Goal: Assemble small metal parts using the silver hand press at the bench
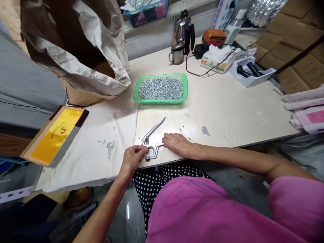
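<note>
At bottom centre, left hand (pixel 133 158) pinched head of hand press (pixel 155 127); right hand (pixel 177 143) lay flat, unclenched, on its handle. Prob. stiff, light steel; best gripped by handles.

Both forearms are stretched over the near edge of the tabletop (pixel 227 121). The left grip (pixel 133 158) is curled, fingertips pinched together; the right grip (pixel 177 143) is laid palm-down, fingers loosely extended leftward.

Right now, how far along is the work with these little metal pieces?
Early, it seems. Only a small cluster of pieces lies on the white sheet. Left hand pinches at the head of the hand press, right hand rests on its handle. The green tray looks full.
</note>
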A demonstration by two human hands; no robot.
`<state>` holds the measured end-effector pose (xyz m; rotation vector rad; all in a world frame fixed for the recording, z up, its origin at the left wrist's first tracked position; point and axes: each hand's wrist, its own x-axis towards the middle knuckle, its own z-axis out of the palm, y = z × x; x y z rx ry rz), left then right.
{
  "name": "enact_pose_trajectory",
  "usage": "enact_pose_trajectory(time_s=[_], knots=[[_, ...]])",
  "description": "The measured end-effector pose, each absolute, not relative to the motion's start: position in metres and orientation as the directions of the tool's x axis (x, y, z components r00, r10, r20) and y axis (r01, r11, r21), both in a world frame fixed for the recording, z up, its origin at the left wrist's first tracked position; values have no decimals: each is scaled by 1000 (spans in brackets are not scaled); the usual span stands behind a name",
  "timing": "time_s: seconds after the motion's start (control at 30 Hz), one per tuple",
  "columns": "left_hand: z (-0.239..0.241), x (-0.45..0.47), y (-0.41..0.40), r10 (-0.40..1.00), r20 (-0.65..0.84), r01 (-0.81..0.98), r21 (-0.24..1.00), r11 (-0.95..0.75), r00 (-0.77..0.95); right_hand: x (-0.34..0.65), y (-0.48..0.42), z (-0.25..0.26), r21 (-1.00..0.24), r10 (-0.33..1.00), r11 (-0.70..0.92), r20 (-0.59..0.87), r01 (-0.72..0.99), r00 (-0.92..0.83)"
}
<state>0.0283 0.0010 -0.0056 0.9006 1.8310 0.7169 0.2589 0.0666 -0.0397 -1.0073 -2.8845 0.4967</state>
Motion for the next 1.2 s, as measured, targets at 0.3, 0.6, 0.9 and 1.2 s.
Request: enact_pose_trajectory(time_s=[0.3,0.6,0.9,1.2], knots=[[1,31,-4,778,-576,313,713,628,-249,261,65,-32,-313,605,746,-50,587,-795],[0,24,1,764,-607,433,641,634,-220,264,65,-31,-315,565,776,-37,546,-824],[14,23,16,727,-652,522,551,651,-218,263,65,-27,-329,570,770,-29,546,-821],[11,25,20,672,-726,508,528,681,-147,263,66,-30,-326,563,782,6,531,-826]])
